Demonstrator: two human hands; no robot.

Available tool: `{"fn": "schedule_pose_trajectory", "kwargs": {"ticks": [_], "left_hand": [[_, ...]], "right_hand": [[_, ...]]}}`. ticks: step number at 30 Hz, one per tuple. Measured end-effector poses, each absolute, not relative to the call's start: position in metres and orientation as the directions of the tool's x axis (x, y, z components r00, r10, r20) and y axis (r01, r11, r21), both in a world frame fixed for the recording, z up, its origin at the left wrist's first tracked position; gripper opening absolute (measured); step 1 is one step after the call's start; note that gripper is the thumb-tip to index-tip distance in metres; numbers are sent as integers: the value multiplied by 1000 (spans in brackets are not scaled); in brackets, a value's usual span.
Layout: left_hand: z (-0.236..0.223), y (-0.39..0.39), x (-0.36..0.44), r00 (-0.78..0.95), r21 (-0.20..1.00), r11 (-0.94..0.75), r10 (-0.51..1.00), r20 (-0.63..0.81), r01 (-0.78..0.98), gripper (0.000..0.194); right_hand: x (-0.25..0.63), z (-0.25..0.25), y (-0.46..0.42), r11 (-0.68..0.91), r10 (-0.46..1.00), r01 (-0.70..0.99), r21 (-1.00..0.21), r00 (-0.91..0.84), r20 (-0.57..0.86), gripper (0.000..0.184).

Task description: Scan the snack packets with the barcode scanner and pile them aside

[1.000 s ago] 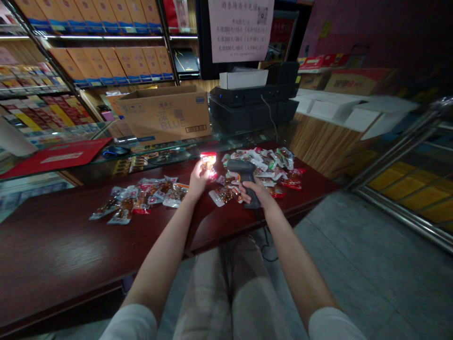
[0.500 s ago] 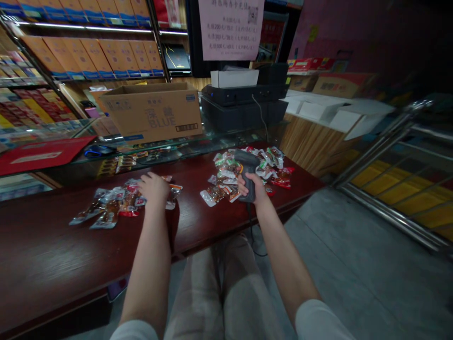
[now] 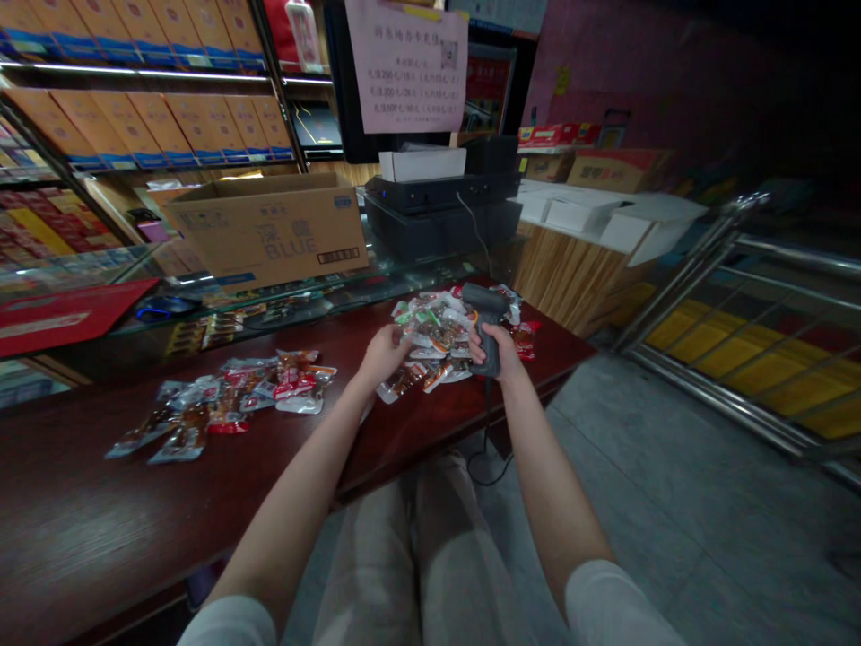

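Note:
My right hand [image 3: 499, 353] is wrapped round the handle of a dark barcode scanner [image 3: 485, 305], its cable hanging below the table edge. The scanner's head is over the right pile of snack packets [image 3: 430, 316], small clear vacuum packs with green, red and orange print. At the left edge of this pile is my left hand [image 3: 385, 357], thumb and fingers slightly apart, with nothing visible between them. A second group of snack packets [image 3: 229, 395] lies spread on the left part of the dark red table [image 3: 269, 484].
Behind the table, a glass counter bears an open cardboard box [image 3: 269, 233], a black cash drawer [image 3: 437, 224], a computer mouse [image 3: 165, 308] and a red folder [image 3: 67, 309]. On the right are white boxes [image 3: 585, 211] and a metal railing [image 3: 726, 359]. Shelves of orange boxes [image 3: 168, 126] stand behind.
My left hand has moved right, from the left group of packets to the edge of the right pile. The scanner in my right hand has shifted slightly right. The view has turned a little.

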State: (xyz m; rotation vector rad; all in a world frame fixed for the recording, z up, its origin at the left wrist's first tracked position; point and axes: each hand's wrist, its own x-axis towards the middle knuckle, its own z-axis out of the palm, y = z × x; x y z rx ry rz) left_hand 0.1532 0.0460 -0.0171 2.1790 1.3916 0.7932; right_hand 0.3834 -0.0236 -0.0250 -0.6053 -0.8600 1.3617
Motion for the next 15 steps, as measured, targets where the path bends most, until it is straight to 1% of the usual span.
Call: {"fn": "schedule_pose_trajectory", "kwargs": {"ticks": [2,6,8,9,10,12,15], "left_hand": [[-13,50,174,321,593,-353,933,163,724,42],[-12,59,199,284,466,-290,955,85,836,62],[-15,63,203,252,442,-252,966,60,861,68],[-18,65,203,231,448,-234,971,63,863,67],[-20,66,202,213,470,-225,974,78,854,66],[-23,68,196,193,561,-243,970,148,792,59],[-24,71,181,158,757,-286,958,239,588,53]], "right_hand": [[385,-30,-24,139,983,-591,-795,-12,182,27],[385,-34,-23,148,983,-587,-796,0,182,27],[384,-35,-23,146,984,-586,-797,6,176,28],[384,-35,-23,144,985,-585,-798,8,173,28],[383,-36,-23,142,985,-584,-799,8,170,27],[383,-37,-24,138,986,-575,-806,3,166,27],[381,-37,-26,131,986,-546,-828,-17,167,29]]}}
